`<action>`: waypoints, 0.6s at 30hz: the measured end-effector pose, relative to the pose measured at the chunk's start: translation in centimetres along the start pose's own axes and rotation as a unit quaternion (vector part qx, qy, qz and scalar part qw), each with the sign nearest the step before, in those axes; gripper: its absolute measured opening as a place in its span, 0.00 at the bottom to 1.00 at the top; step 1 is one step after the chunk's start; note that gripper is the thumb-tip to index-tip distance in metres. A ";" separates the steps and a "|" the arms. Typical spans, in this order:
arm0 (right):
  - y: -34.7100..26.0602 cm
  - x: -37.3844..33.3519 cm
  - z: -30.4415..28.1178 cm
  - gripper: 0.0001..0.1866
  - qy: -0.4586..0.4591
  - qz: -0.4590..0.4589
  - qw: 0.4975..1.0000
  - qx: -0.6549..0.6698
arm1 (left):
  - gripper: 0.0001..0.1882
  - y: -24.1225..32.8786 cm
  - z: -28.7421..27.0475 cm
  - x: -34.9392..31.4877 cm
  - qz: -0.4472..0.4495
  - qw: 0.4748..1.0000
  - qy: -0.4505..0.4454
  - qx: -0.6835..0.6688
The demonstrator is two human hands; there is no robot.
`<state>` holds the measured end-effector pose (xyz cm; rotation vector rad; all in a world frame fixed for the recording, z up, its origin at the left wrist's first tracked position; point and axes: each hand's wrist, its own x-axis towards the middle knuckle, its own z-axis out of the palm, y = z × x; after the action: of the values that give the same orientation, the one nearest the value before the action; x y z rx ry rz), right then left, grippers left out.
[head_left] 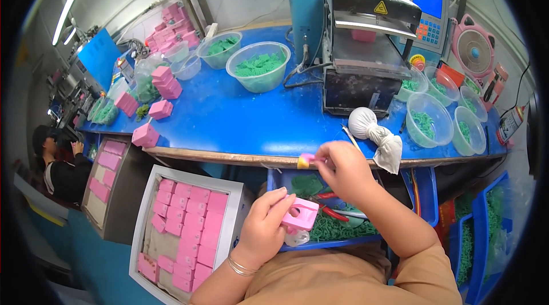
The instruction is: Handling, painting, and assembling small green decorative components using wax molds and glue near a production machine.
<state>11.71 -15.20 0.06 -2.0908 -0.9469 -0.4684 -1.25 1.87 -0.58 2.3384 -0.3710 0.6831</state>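
Observation:
My left hand (pixel 258 234) is closed around a pink mould block (pixel 305 217) with a round opening in its face, held over the open blue drawer (pixel 277 177). Higher and to the right, my right hand (pixel 346 169) pinches a small pink-and-yellow piece (pixel 304 161) at the bench's front edge. Its exact kind is too small to tell. Beneath my hands, the drawer holds green wax scraps (pixel 343 229) and a red-handled tool (pixel 334 214). A clear, crumpled-looking thing (pixel 297 238) shows just under the block.
Left of me, a white-framed box (pixel 147 213) holds rows of pink blocks. A press-like machine (pixel 366 47) stands on the blue bench (pixel 240 122), near a tied white cloth pouch (pixel 366 125). Bowls of green pieces (pixel 258 70) line the bench. Another person (pixel 57 167) sits far left.

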 end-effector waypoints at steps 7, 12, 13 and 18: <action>-3.2 -2.2 -2.8 0.16 -0.076 -0.201 0.969 0.124 | 0.24 0.3 -0.8 0.2 0.040 0.997 0.007 0.062; -4.2 -3.0 -2.7 0.16 -0.089 -0.232 0.963 0.104 | 0.22 0.7 -0.7 1.0 0.077 0.993 -0.012 0.087; -4.7 -3.2 -2.4 0.16 -0.078 -0.228 0.962 0.125 | 0.21 0.6 -0.6 0.8 0.072 0.994 -0.022 0.082; -5.1 -4.6 -0.5 0.12 0.036 -0.210 0.977 -0.023 | 0.20 1.8 0.3 0.3 -0.018 0.996 -0.075 -0.044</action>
<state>4.85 -15.64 0.22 -1.8966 -1.3525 -0.7824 -1.66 0.32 0.28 2.3132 -0.4162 0.4659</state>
